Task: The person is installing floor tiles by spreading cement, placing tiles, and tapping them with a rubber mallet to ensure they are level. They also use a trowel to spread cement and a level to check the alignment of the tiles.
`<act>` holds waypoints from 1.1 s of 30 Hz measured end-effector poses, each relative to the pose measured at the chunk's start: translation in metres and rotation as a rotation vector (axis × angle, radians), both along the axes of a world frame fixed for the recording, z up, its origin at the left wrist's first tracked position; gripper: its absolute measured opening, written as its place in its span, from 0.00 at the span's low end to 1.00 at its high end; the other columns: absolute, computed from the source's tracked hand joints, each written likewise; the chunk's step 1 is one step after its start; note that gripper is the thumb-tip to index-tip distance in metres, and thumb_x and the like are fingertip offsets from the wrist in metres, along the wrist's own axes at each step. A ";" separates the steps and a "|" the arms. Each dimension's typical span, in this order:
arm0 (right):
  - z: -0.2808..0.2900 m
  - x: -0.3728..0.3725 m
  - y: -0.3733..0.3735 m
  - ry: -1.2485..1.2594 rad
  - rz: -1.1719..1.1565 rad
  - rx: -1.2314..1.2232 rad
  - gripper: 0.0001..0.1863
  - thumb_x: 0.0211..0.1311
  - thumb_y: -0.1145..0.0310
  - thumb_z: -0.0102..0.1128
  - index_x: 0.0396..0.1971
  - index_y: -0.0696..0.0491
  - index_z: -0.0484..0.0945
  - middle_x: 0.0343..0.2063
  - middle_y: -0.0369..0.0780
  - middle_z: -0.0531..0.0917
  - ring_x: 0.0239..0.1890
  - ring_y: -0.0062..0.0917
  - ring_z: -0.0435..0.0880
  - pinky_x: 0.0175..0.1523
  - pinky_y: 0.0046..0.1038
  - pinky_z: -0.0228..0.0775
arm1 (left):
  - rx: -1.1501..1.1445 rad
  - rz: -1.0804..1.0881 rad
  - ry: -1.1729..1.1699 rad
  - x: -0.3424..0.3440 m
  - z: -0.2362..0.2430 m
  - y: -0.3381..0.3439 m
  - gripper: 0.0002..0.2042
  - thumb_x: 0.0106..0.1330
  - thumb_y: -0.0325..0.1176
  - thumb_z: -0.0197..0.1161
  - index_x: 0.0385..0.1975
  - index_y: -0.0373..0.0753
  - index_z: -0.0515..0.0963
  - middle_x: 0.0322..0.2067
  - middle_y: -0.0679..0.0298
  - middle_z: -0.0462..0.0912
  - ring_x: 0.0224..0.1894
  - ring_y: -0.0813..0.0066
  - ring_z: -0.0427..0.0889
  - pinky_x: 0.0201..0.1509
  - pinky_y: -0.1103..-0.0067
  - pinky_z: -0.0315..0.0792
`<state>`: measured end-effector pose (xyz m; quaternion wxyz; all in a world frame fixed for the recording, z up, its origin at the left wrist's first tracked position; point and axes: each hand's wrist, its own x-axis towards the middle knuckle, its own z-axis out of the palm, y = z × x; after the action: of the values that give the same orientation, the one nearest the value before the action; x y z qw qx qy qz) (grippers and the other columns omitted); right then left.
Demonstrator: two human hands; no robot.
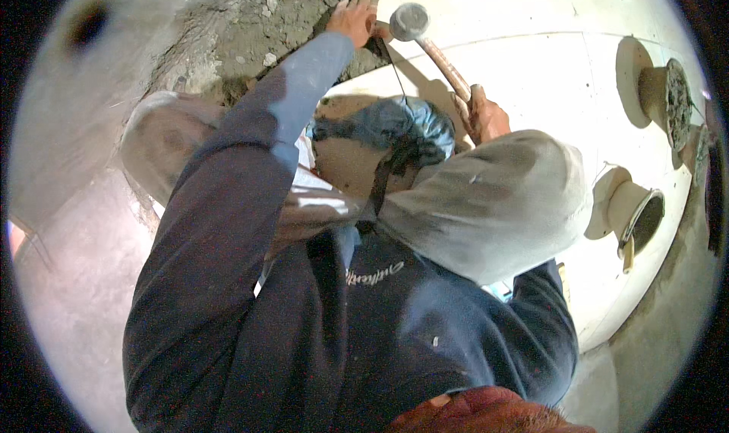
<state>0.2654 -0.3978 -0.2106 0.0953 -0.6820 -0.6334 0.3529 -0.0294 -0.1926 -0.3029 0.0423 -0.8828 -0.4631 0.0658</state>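
My right hand (pixel 488 119) is closed round the wooden handle of a mallet (pixel 446 67). The mallet's round grey head is raised above pale floor tiles (pixel 524 61), near my left hand. My left hand (pixel 355 17) reaches forward with its fingers stretched out, at the border between the tiles and a bed of rough grey mortar (pixel 266 27). What lies right under its palm is hidden. A thin dark line runs from beside that hand toward a crumpled dark blue thing (pixel 414 125) between my knees; its kind cannot be made out.
Two buckets stand on the tiles at the right. The farther bucket (pixel 664 103) has grey, lumpy stuff at its mouth; the nearer bucket (pixel 636 213) has a short handle-like piece at its rim. Bare grey floor (pixel 83 190) spreads along the left. My bent knees frame the work spot.
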 end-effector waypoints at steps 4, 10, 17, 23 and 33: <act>0.020 -0.007 0.011 0.020 -0.047 0.111 0.22 0.75 0.47 0.52 0.42 0.54 0.70 0.21 0.48 0.81 0.23 0.37 0.80 0.30 0.43 0.72 | -0.075 0.032 -0.107 -0.002 -0.010 -0.004 0.29 0.65 0.56 0.64 0.50 0.34 0.82 0.75 0.47 0.50 0.69 0.50 0.67 0.72 0.54 0.59; -0.003 0.005 0.022 -0.118 0.143 -0.015 0.20 0.75 0.50 0.52 0.43 0.56 0.71 0.23 0.50 0.82 0.27 0.40 0.83 0.33 0.43 0.73 | -0.023 0.025 -0.062 -0.008 -0.024 0.003 0.40 0.63 0.55 0.64 0.69 0.34 0.61 0.72 0.46 0.56 0.71 0.52 0.63 0.70 0.54 0.63; -0.039 0.009 0.020 0.035 -0.053 0.066 0.20 0.72 0.49 0.56 0.40 0.53 0.68 0.22 0.53 0.82 0.26 0.49 0.84 0.31 0.46 0.74 | -0.059 0.059 -0.123 -0.004 -0.011 0.003 0.34 0.61 0.59 0.65 0.54 0.32 0.76 0.68 0.46 0.59 0.65 0.48 0.70 0.66 0.55 0.67; 0.034 -0.021 0.113 0.209 -0.050 0.136 0.22 0.74 0.49 0.53 0.42 0.57 0.69 0.21 0.52 0.80 0.23 0.45 0.82 0.30 0.43 0.71 | -0.142 0.085 -0.003 0.010 -0.014 -0.012 0.33 0.63 0.55 0.63 0.58 0.30 0.75 0.69 0.42 0.60 0.68 0.51 0.69 0.74 0.57 0.57; -0.021 -0.069 0.245 0.199 0.158 0.421 0.21 0.74 0.51 0.53 0.40 0.57 0.67 0.22 0.58 0.80 0.27 0.58 0.82 0.30 0.50 0.72 | -0.381 0.068 0.041 0.025 0.041 0.002 0.16 0.66 0.34 0.59 0.47 0.28 0.80 0.61 0.33 0.69 0.63 0.40 0.72 0.72 0.54 0.59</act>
<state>0.1962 -0.1524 -0.2315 0.2695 -0.5574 -0.7317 0.2851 -0.0049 -0.1907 -0.2619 -0.1184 -0.8572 -0.4709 0.1716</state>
